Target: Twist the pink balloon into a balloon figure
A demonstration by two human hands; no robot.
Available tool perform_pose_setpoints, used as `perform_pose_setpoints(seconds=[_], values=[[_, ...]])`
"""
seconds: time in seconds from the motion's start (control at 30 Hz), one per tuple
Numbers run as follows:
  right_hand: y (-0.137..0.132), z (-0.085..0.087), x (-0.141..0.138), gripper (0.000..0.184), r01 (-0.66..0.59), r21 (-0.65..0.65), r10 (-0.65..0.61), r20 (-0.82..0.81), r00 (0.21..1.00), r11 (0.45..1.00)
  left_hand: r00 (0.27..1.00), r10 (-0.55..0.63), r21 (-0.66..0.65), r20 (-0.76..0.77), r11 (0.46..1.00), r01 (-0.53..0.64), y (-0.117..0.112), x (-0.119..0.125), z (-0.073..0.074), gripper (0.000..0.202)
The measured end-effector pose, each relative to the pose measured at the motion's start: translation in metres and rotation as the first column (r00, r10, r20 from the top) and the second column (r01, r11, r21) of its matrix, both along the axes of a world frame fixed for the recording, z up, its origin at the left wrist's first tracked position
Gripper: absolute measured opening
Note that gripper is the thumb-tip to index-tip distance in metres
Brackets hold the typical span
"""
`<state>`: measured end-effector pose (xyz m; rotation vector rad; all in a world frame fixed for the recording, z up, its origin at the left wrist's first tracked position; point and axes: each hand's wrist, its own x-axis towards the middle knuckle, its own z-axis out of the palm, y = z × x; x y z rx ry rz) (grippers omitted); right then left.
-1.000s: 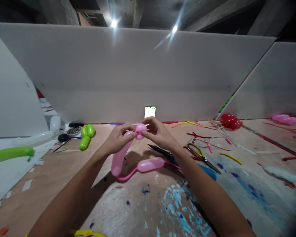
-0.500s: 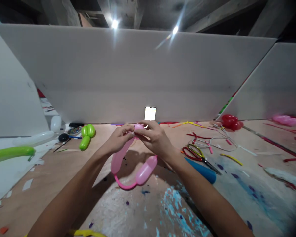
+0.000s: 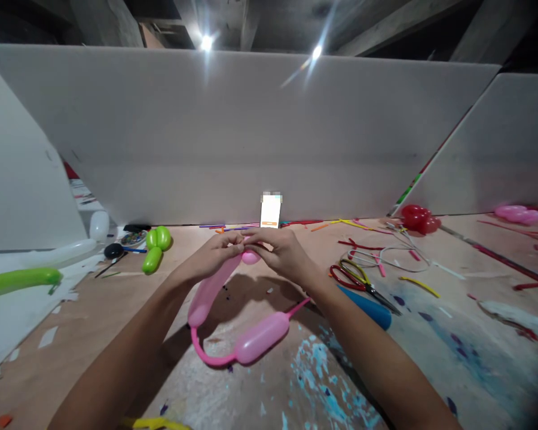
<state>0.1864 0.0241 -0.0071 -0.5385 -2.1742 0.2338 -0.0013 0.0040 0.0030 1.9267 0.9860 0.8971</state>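
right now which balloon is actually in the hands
The pink balloon, pinched by left hand and right hand; the green and red ones lie on the table.

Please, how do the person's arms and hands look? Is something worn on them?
Both forearms are bare up to the picture's edge, with no sleeves showing. The left hand and right hand wear no gloves. No watch, ring or bracelet is visible.

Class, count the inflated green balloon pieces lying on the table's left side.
2 groups: a long green balloon at the far left edge, and a twisted green balloon cluster near the back wall. Others may lie out of view.
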Motion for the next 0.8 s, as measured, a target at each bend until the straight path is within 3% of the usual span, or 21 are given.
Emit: perform_pose_setpoints(seconds=[0.17,0.23,0.33,0.43,0.5,0.57,0.63,0.7,0.8], values=[[-0.004,0.000,-0.005,0.015,0.192,0.134,-0.203,0.078,0.976,0.972,0.984,0.093,0.188,-0.155,0.980,-0.063,-0.001,0.004,-0.003,0.020],[-0.006,-0.001,-0.007,0.015,0.228,0.132,-0.243,0.115,0.963,0.965,0.971,0.115,0.244,-0.210,0.968,-0.062,0.000,0.005,-0.006,0.020],[-0.007,-0.002,-0.010,0.014,0.222,-0.022,-0.218,0.119,0.969,0.975,0.916,0.257,0.386,-0.309,0.914,-0.126,-0.001,0.003,-0.008,0.015],[-0.006,0.000,-0.010,0.015,0.127,-0.322,-0.129,0.017,0.992,0.938,0.851,0.402,0.560,-0.339,0.813,-0.161,-0.003,0.001,-0.007,0.008],[-0.004,0.003,-0.006,0.016,-0.051,-0.567,0.012,-0.072,0.997,0.822,0.877,0.350,0.609,-0.330,0.788,-0.085,-0.003,-0.001,-0.005,0.009],[0.000,0.003,-0.002,0.018,-0.249,-0.748,0.163,-0.189,0.968,0.615,0.923,0.248,0.623,-0.293,0.782,-0.012,-0.003,-0.003,-0.004,0.009],[0.005,-0.001,0.001,0.021,-0.388,-0.818,0.233,-0.316,0.920,0.424,0.952,0.199,0.642,-0.234,0.767,-0.002,-0.002,-0.003,-0.004,0.007],[0.012,-0.008,0.002,0.024,-0.464,-0.826,0.220,-0.412,0.884,0.319,0.961,0.207,0.675,-0.183,0.737,-0.030,0.001,-0.003,-0.007,0.005],[0.020,-0.018,0.001,0.026,-0.495,-0.830,0.183,-0.461,0.868,0.256,0.969,0.203,0.708,-0.140,0.705,-0.045,0.005,-0.003,-0.012,0.008]])
